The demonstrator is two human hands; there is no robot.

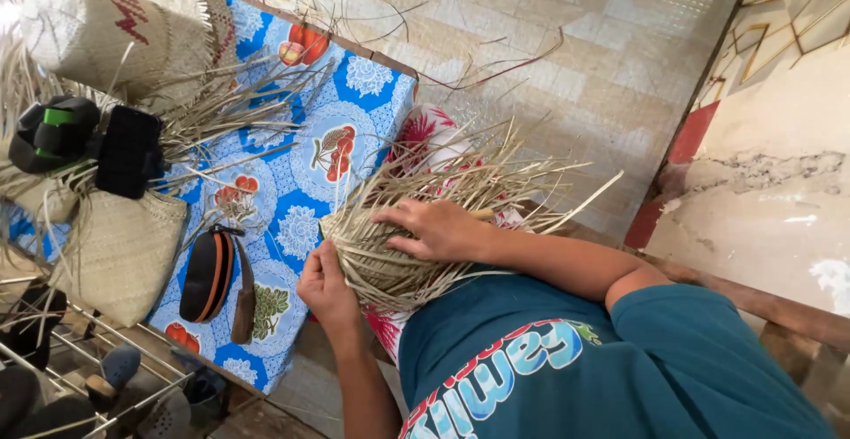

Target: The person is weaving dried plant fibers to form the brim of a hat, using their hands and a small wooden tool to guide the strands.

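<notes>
Teal shirt fills the lower right of the frame, nearest my view. At centre sits the half-woven straw basket, loose strands fanning toward the upper right. My right hand lies flat across it, fingers spread, pressing; my left hand pinches strands at its lower-left edge. I'd judge steady pressure and tightly pulled strands keep the weave even.

Tablecloth blue, white floral medallions, red fruit; weaving pale straw; shirt teal.

dry matt straw weave; glossy plastic tablecloth
</notes>
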